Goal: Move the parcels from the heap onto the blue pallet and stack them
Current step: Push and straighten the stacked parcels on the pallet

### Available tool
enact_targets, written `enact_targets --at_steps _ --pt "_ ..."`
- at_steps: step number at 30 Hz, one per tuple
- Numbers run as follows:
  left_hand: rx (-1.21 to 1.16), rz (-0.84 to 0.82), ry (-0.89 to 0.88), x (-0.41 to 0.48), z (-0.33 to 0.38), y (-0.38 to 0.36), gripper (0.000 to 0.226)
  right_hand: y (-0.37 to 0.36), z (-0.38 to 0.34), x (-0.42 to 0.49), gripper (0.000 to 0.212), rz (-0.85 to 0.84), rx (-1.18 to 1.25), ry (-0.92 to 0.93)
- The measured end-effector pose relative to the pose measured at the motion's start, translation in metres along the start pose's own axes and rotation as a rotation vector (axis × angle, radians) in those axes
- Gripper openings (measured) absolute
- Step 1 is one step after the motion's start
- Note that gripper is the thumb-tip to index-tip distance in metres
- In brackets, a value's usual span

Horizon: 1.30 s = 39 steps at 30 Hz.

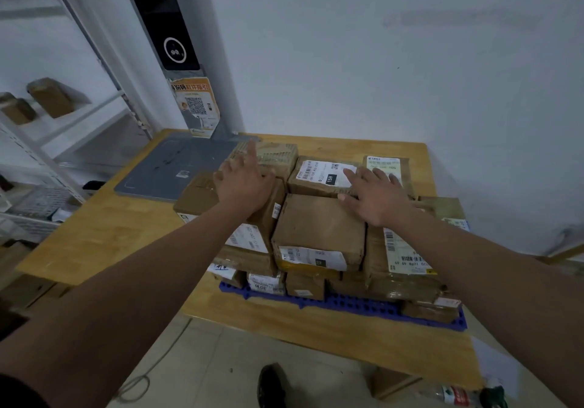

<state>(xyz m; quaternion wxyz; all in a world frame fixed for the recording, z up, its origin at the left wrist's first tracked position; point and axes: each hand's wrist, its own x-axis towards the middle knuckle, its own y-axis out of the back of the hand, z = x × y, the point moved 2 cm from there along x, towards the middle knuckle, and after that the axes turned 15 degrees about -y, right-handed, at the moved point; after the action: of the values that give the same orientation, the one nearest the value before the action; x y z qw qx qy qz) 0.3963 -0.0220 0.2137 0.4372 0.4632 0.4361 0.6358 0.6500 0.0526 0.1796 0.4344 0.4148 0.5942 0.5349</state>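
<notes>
On the wooden table (104, 234), toward its 3 o'clock side, the blue pallet (347, 305) lies flat, with its near edge showing at 6 o'clock under the load. Parcels (305, 285) are stacked on it about three layers deep, brown cardboard and tape, most with white labels.

Top layer:
- The plain brown parcel (319, 227) is in the middle.
- The 15H parcel (319, 175) touches it at 12 o'clock.
- The taped parcel (278, 155) is at 11 o'clock.
- The left parcel (199, 197) is at 9 o'clock.
- The long-label parcel (404, 256) is at 3 o'clock.
- The white-topped parcel (384, 166) is at 1 o'clock.

The left hand (243, 183) reaches forward over the left parcel and the taped parcel. It is palm down with fingers straight and the index pointing to 12 o'clock, and it grips nothing. Contact with the cardboard cannot be told.

The right hand (376, 196) is palm down, fingers spread and straight, over the corner where the 15H parcel meets the plain brown parcel. It holds nothing, and touch is unclear. The hands are well apart.

The grey base plate (167, 170) lies on the table at 10 o'clock, just beside the stack. A post (221, 129) rises from its far edge, carrying a dark screen (164, 28) and an orange QR sticker (196, 107). At 9 o'clock in the view, a white shelf (79, 123) holds brown boxes (50, 98).

On the floor at 6 o'clock are a black shoe (271, 385) and a grey cable (158, 366). A plastic bottle (455, 396) lies at 5 o'clock.
</notes>
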Motion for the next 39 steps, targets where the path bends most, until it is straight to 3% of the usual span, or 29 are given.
enact_targets --at_steps 4,13,17,21,25,33,39 --pt "0.043 -0.048 -0.024 -0.004 0.011 -0.005 0.069 0.005 0.022 0.000 0.072 0.014 0.048 -0.074" --pt "0.065 0.013 -0.450 -0.016 0.097 -0.035 0.061 0.005 0.073 -0.013 0.079 -0.021 0.241 -0.426" --pt "-0.042 -0.146 -0.478 -0.025 0.125 -0.059 0.066 0.001 0.109 -0.018 0.085 -0.048 0.305 -0.659" --pt "0.008 -0.228 -0.444 -0.027 0.125 -0.078 0.069 -0.019 0.133 -0.021 0.088 -0.144 0.475 -0.793" --pt "-0.005 -0.268 -0.371 -0.025 0.124 -0.087 0.068 -0.034 0.130 -0.018 0.090 -0.186 0.652 -0.780" --pt "0.021 -0.276 -0.372 -0.027 0.125 -0.084 0.067 -0.039 0.124 -0.015 0.090 -0.163 0.592 -0.707" --pt "-0.007 -0.259 -0.387 -0.025 0.121 -0.079 0.069 -0.042 0.126 -0.012 0.108 -0.160 0.617 -0.723"
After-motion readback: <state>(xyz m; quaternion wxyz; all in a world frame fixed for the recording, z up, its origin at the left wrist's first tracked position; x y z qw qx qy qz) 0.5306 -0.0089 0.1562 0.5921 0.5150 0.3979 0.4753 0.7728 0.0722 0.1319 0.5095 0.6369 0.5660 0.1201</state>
